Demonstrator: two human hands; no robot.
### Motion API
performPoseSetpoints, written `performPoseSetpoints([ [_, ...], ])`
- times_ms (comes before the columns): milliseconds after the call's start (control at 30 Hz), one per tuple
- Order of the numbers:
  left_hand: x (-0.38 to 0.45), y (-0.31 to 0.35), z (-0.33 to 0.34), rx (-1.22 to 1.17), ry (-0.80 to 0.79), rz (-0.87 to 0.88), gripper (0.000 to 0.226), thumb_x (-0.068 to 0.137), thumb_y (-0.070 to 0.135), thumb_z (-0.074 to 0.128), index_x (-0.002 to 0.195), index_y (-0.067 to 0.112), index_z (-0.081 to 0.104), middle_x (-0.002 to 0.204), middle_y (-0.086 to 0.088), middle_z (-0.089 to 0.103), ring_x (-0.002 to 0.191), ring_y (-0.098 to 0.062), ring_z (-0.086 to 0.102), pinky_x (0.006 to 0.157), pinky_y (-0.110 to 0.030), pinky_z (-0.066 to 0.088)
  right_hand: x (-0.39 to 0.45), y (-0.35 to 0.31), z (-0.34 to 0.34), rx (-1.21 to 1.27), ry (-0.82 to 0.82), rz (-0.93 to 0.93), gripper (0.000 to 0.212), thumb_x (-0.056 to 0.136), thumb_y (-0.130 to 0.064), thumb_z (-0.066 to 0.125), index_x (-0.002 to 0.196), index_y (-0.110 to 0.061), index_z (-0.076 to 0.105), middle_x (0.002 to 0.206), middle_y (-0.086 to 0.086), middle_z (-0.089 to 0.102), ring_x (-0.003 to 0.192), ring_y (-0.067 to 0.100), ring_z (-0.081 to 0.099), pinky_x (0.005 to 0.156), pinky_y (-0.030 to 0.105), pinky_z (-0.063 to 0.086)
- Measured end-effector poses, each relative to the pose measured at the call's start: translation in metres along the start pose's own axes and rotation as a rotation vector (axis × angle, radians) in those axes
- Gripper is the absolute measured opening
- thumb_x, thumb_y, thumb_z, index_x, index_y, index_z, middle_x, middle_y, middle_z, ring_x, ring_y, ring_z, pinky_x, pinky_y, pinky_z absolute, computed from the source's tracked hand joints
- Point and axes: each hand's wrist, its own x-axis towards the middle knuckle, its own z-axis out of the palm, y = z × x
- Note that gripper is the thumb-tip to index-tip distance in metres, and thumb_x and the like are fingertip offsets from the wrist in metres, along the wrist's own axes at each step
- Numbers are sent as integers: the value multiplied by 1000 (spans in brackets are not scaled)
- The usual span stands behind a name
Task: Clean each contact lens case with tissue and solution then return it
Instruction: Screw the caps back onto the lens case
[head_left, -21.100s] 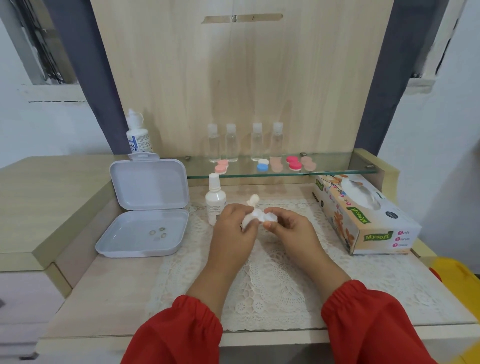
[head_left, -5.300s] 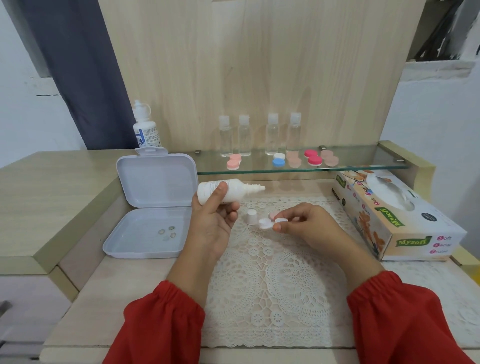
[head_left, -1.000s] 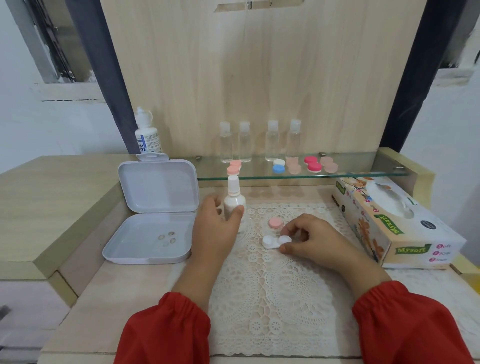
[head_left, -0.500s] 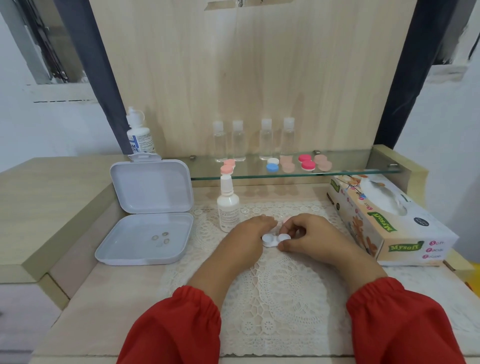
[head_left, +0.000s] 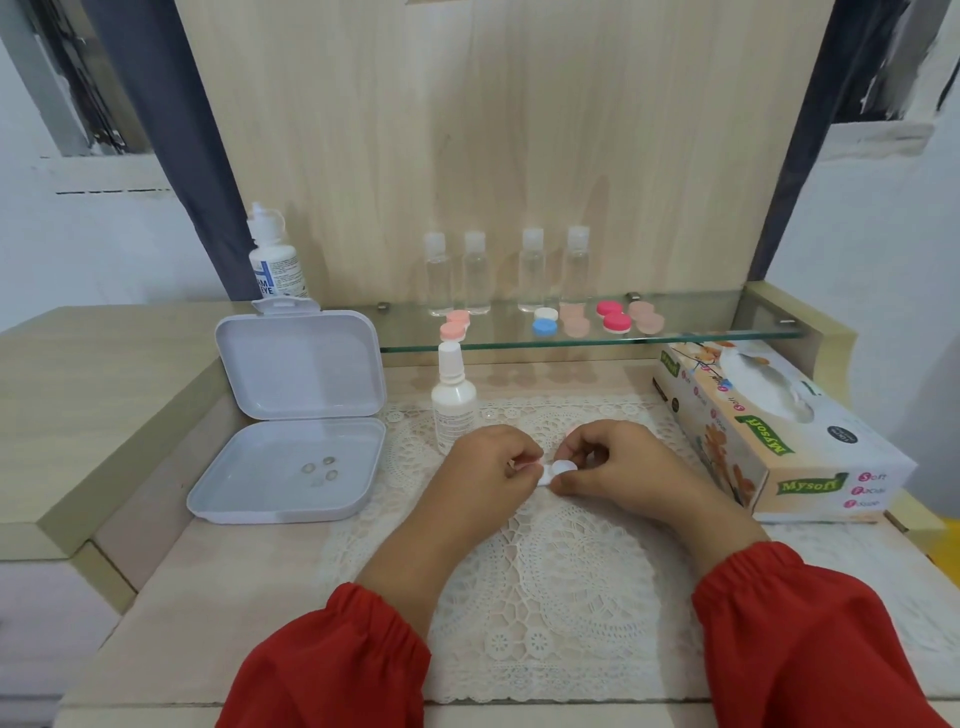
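A small white contact lens case (head_left: 557, 470) lies low over the lace mat (head_left: 545, 566) between my two hands. My left hand (head_left: 488, 467) pinches its left end and my right hand (head_left: 618, 470) pinches its right end, fingers curled over it. A bit of pink cap (head_left: 570, 432) shows just behind my right fingers. The white solution bottle (head_left: 453, 397) stands upright behind my left hand. Several other lens cases (head_left: 545, 321) in pink, blue, white and red sit on the glass shelf (head_left: 701, 332).
An open white box (head_left: 291, 415) with several contact lenses (head_left: 319, 470) in its base lies at the left. A tissue box (head_left: 769, 431) stands at the right. Several clear small bottles (head_left: 506, 273) line the shelf. A larger solution bottle (head_left: 272, 260) stands at the back left.
My left hand let go of the solution bottle, which now stands on the mat, and came to the white case. Both hands now pinch the case.
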Motion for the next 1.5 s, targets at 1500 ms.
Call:
performPoseSetpoints([
  [1500,-1,-1,0,-136,-113,-119,19,80,10,66,96,17,58,94,5,61,86,-6,56,76,-24,48,0,0,2,51,-22,-2,15,66,-24,84,76,-24,73,73,-6,67,59,2,52,63,25,47],
])
